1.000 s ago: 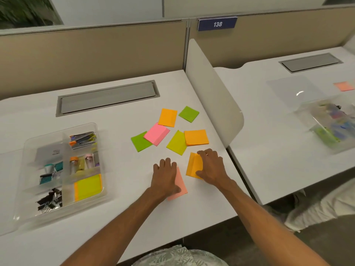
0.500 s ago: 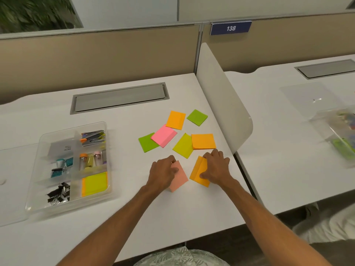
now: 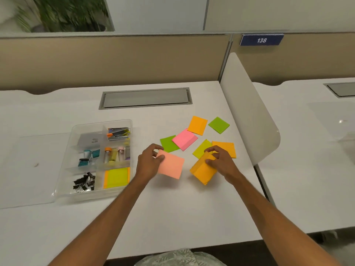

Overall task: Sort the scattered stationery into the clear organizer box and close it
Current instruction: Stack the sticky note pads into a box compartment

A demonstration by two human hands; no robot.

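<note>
Clear lid (image 3: 28, 169) lies flat on the white desk (image 3: 172, 217) at far left, touching the clear organizer box (image 3: 63, 181), which is open, long axis running toward and away from the person, slightly skewed. Compartments, left column: a grey card, teal binder clips (image 3: 89, 157), black binder clips (image 3: 84, 182). Right column: a stapler (image 3: 118, 133) lying crosswise, small vials (image 3: 113, 153), and a yellow-green sticky pad (image 3: 117, 177) over an orange one at the near end. Right of the box, left hand (image 3: 148, 163) pinches a salmon-pink pad (image 3: 171, 165) by its left edge, thumb on top; pad lifted, tilted, corners askew to the desk edge. Right hand (image 3: 221, 160) grips an orange pad (image 3: 203, 169) from above, the pad tipped on edge, long axis running diagonally, far right to near left. Beyond the hands, loose pads lie flat: green (image 3: 168, 144), pink (image 3: 184, 139), orange (image 3: 197, 125), green (image 3: 219, 124), yellow-green (image 3: 201, 148), orange (image 3: 225, 147). White divider (image 3: 249, 116) stands at right.
</note>
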